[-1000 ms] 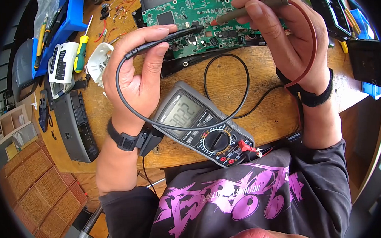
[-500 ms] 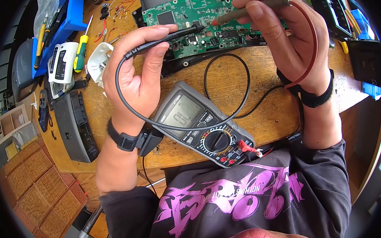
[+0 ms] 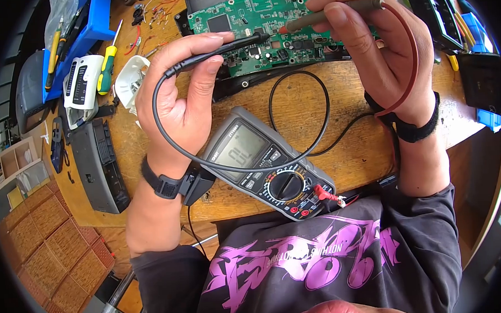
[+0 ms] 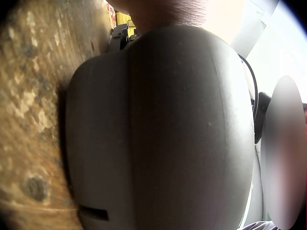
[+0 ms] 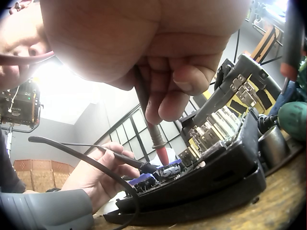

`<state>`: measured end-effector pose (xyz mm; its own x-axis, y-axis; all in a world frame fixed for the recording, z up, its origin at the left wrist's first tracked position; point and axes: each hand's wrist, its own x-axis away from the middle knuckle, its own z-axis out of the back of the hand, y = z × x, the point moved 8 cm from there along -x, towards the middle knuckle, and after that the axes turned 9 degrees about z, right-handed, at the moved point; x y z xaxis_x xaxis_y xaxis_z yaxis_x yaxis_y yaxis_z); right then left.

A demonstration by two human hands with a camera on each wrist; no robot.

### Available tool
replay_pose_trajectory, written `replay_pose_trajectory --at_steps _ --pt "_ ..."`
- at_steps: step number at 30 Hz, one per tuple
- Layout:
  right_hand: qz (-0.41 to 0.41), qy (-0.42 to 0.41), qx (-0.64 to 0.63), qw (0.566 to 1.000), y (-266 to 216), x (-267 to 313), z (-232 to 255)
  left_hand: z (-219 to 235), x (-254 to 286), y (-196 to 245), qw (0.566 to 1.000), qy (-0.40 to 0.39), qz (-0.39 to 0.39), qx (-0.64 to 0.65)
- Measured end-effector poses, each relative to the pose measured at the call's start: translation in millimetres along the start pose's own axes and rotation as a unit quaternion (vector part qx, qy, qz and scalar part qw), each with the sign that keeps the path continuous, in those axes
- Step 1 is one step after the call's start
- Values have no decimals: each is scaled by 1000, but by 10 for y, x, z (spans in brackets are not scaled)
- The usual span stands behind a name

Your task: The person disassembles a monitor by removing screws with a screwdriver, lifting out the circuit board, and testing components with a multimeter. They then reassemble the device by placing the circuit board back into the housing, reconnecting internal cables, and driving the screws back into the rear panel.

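Note:
My left hand (image 3: pixel 174 104) pinches a black test probe (image 3: pixel 230 46) between thumb and fingers, its tip down at the green circuit board (image 3: pixel 260 17). From the other side my right hand (image 3: pixel 392 58) grips a red-tipped test probe (image 3: pixel 314 20), whose red tip (image 5: pixel 163 155) meets the board close to the black one. The board lies in a black housing (image 5: pixel 216 177) on the bench. Below the hands, a grey digital multimeter (image 3: pixel 257 181) lies angled, its display (image 3: pixel 240 151) reading 0L. A dark grey rounded casing (image 4: pixel 177 129) fills most of the left wrist view.
The black probe lead (image 3: pixel 297 74) loops across the multimeter and the wooden bench (image 3: pixel 342 168). To the left are a yellow-green screwdriver (image 3: pixel 107 67), a white tool (image 3: pixel 80 83), a white cover (image 3: pixel 130 80) and a black plastic part (image 3: pixel 101 164). A blue bin (image 3: pixel 96 23) stands behind them.
The multimeter display has gone from digits one second ago to 0L, and stays so. Both hands and probes have hardly moved.

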<state>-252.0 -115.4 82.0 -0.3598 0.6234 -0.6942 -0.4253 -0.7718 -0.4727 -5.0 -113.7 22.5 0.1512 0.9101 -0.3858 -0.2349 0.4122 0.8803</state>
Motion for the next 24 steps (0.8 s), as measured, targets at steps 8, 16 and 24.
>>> replay_pose_trajectory --at_steps 8,16,24 --pt "-54 -19 -75 996 43 -35 17 3 -4 12 1000 -1 -3 -3" --pt "-48 -55 -62 995 17 83 -39 33 -11 8 1000 -4 -16 -24" --pt "-28 -113 -83 990 -82 46 -99 33 -25 -1 999 1 -39 -18"
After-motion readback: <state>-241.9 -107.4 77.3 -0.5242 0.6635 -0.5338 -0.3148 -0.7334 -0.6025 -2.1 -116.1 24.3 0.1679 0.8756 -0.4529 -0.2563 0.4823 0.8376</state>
